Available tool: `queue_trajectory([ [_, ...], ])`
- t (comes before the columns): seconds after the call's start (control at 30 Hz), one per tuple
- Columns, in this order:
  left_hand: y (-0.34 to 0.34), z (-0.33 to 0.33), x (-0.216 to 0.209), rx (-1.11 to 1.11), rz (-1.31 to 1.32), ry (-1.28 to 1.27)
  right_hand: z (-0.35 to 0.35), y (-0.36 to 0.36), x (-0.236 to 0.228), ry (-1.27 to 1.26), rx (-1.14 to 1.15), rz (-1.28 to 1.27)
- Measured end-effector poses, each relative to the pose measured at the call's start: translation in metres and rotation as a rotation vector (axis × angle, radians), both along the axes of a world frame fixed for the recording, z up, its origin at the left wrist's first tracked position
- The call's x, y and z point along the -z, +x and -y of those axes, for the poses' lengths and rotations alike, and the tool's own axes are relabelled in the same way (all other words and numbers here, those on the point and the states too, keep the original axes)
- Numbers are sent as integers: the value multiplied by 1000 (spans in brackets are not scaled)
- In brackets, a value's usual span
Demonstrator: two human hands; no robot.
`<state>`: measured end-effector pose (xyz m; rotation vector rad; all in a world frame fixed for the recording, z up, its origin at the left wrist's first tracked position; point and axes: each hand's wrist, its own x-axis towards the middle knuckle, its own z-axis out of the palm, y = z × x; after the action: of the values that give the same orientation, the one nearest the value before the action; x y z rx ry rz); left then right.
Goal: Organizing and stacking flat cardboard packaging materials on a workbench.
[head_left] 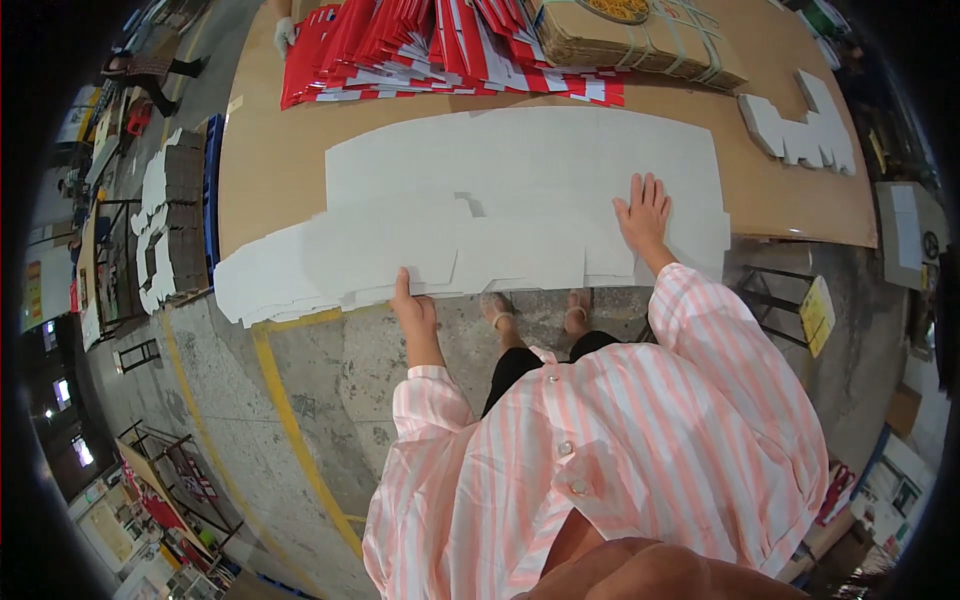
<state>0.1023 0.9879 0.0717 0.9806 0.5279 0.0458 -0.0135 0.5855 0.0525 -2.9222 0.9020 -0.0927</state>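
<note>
Large flat sheets of white die-cut cardboard point(530, 150) lie in front of me, one overlapping another and reaching past the table's near edge. My left hand point(415, 312) grips the near edge of the cardboard, thumb on top and the other fingers partly hidden at the edge. Farther right, my right hand point(643, 213) lies flat on the white surface, fingers stretched out and pointing away from me. How many sheets are stacked there I cannot tell.
Red and white folded packages point(400, 50) pile up at the back, beside a strapped brown cardboard bundle point(640, 45). Another person's gloved hand point(285, 35) is at the far left. White cut cardboard pieces point(800, 130) lie right; a stack of cardboard point(175, 220) stands left. A stool point(815, 315) is near the right.
</note>
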Motion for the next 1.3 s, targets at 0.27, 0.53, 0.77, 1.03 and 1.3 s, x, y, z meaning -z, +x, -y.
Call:
queue_trajectory([
  [0.27, -5, 21, -15, 60, 121, 545, 10, -4, 4, -23, 11, -8],
  [0.53, 18, -23, -9, 145, -87, -241, 27, -17, 25, -115, -31, 77],
  [0.77, 69, -122, -21, 168, 21, -125, 7, -2, 17, -147, -52, 20],
  [1.03, 63, -112, 4, 209, 229, 1195, 5, 7, 16, -59, -120, 60],
  [1.3, 72, -91, -27, 169, -170, 437, 0, -7, 4, 1, -17, 16],
])
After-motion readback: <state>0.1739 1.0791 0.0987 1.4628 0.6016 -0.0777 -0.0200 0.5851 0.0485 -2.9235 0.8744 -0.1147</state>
